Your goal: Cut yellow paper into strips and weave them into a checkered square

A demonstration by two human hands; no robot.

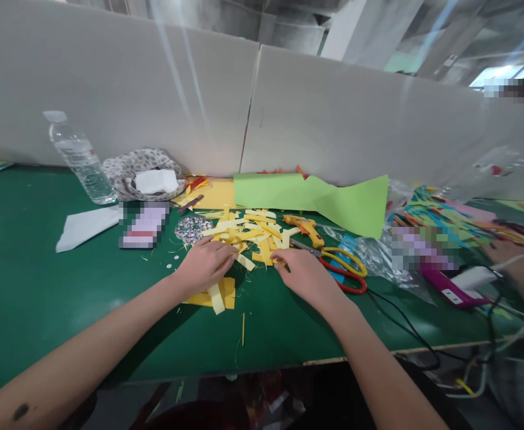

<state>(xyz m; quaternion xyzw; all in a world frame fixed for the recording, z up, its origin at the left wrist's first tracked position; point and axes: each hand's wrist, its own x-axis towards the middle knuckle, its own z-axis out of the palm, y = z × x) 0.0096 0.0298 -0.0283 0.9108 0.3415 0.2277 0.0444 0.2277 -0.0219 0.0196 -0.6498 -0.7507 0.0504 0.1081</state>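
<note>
Yellow strips, which look like paper or felt, lie in a loose heap on the green tabletop. My left hand rests at the heap's near left side, fingers stretched over the strips. At the near right edge is my right hand, its fingers loosely bent and touching the strips, with thumb and fingers apart. Neither hand visibly grips a strip. More yellow pieces lie beneath and in front of my left wrist. Scissors with red and yellow handles sit beside my right hand, and a yellow glue gun lies just behind it.
A green sheet lies behind the heap. Left stand a water bottle, a patterned cloth bag, a phone and sequins. Right are plastic bags, cables and another person's hand. A grey partition borders the table.
</note>
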